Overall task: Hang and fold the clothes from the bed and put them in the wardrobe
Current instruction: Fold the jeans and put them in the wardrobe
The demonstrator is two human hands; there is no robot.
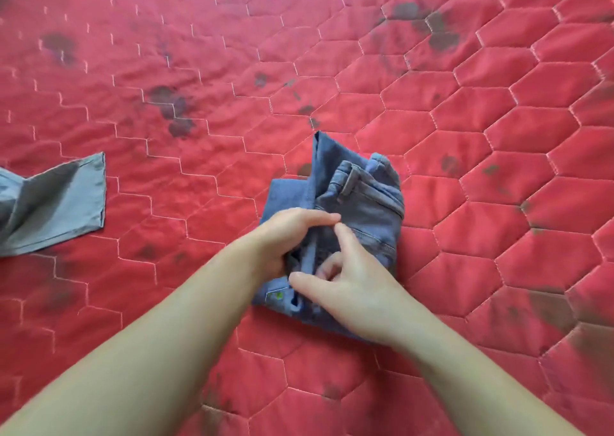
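The left hand (292,236) curls its fingers over the near left part of a folded pair of blue jeans (358,209), the fingertips tucked into a fold of the denim and gripping it. The right hand (352,289) lies on the near end of the same bundle; its forefinger points up toward the left hand's fingertips and almost meets them, the thumb stretches left along the near edge, and the other fingers are bent into the cloth, pinching a layer. Both bare forearms reach in from the bottom of the view.

The jeans are folded into a small thick packet, waistband and a belt loop showing on the far right side, one flat flap sticking up at the far end. The packet rests on the bed (498,136), which is covered by a red quilted spread stitched in hexagons and marked with dark blotches. Well apart to the left, at the edge of view, lies a grey garment (56,203), partly spread on the same cover.
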